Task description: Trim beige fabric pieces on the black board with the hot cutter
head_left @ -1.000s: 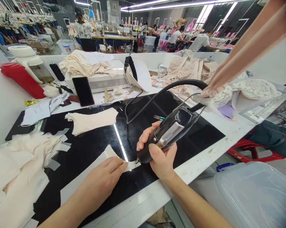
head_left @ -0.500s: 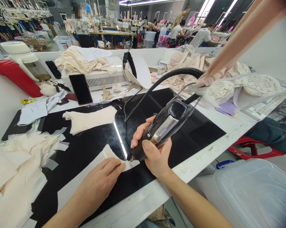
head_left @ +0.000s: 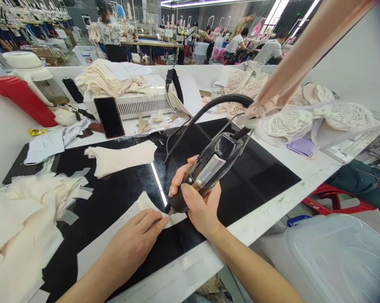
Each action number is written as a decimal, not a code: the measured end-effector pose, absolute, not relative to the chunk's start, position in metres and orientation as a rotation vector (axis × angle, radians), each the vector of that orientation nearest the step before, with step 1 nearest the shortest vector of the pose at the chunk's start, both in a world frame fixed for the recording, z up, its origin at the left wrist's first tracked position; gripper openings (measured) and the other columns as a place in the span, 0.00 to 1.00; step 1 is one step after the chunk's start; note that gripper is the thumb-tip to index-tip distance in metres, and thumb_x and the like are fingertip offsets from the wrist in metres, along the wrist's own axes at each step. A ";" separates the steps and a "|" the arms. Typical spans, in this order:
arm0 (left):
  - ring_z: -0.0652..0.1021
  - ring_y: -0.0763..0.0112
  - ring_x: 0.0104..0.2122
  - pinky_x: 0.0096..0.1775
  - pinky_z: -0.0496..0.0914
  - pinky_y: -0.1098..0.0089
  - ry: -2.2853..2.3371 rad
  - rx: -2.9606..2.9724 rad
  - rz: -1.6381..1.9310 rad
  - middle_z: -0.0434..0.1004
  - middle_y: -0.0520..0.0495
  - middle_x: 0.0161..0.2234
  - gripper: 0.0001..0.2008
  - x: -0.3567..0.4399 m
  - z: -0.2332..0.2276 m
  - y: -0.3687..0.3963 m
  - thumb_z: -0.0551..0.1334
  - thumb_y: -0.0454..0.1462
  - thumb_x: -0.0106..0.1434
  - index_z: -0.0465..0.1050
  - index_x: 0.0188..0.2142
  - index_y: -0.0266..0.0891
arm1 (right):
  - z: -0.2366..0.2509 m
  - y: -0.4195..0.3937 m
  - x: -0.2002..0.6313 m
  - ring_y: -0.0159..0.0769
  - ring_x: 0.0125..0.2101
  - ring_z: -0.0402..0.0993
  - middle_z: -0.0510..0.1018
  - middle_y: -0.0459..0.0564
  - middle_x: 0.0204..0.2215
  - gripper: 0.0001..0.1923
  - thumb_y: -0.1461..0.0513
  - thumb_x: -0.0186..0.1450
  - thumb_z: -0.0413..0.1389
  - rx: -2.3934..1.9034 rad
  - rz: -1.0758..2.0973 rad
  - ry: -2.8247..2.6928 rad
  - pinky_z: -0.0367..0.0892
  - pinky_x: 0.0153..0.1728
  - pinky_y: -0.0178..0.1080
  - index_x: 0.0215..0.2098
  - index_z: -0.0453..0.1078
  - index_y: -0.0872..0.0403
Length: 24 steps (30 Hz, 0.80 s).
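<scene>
— Rows of sewing stations fill the hall behind; what lies up front?

— A white table (head_left: 266, 219) topped with a glossy black work mat (head_left: 120, 193) that mirrors a thin bar of ceiling light. On it lies a flat, pale cream strip of fabric (head_left: 114, 240), smooth and matte, with a pointed end.

— And the hands?

— The left hand (head_left: 136, 237) lies flat, fingers together, pressing the strip down near its tip. The right hand (head_left: 198, 202) is wrapped closed around a black corded hand tool with a shiny metal plate (head_left: 209, 170), thumb along its side; the tool's fine tip touches the strip just beside the left fingertips. A thick black rubber cable (head_left: 215, 105) arches up from its back end.

— What sits around them?

— A folded cream cloth piece (head_left: 120, 158) farther back on the mat, a ragged heap of cream offcuts (head_left: 28, 210) at the left, a dark phone (head_left: 109, 118) leaning on a white vented box (head_left: 139, 105), and a clear plastic bin (head_left: 338, 256) at lower right.

— Anything different from a second ago?

— The tool has crept leftward along the strip's end, closer to the left fingertips. The left hand holds its place.
</scene>
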<state>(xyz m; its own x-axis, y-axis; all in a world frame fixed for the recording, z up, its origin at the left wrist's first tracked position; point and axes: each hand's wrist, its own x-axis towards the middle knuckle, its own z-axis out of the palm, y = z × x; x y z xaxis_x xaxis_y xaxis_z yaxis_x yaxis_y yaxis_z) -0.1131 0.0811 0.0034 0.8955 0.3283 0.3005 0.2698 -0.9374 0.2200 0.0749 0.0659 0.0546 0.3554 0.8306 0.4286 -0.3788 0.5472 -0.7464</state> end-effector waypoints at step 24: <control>0.75 0.62 0.44 0.47 0.76 0.62 0.564 2.742 0.615 0.70 0.40 0.46 0.20 -0.112 0.005 0.080 0.50 0.24 0.72 0.72 0.56 0.39 | 0.054 0.077 0.066 0.25 0.24 0.68 0.75 0.40 0.31 0.16 0.59 0.66 0.68 -0.524 0.847 -0.886 0.68 0.24 0.31 0.46 0.66 0.48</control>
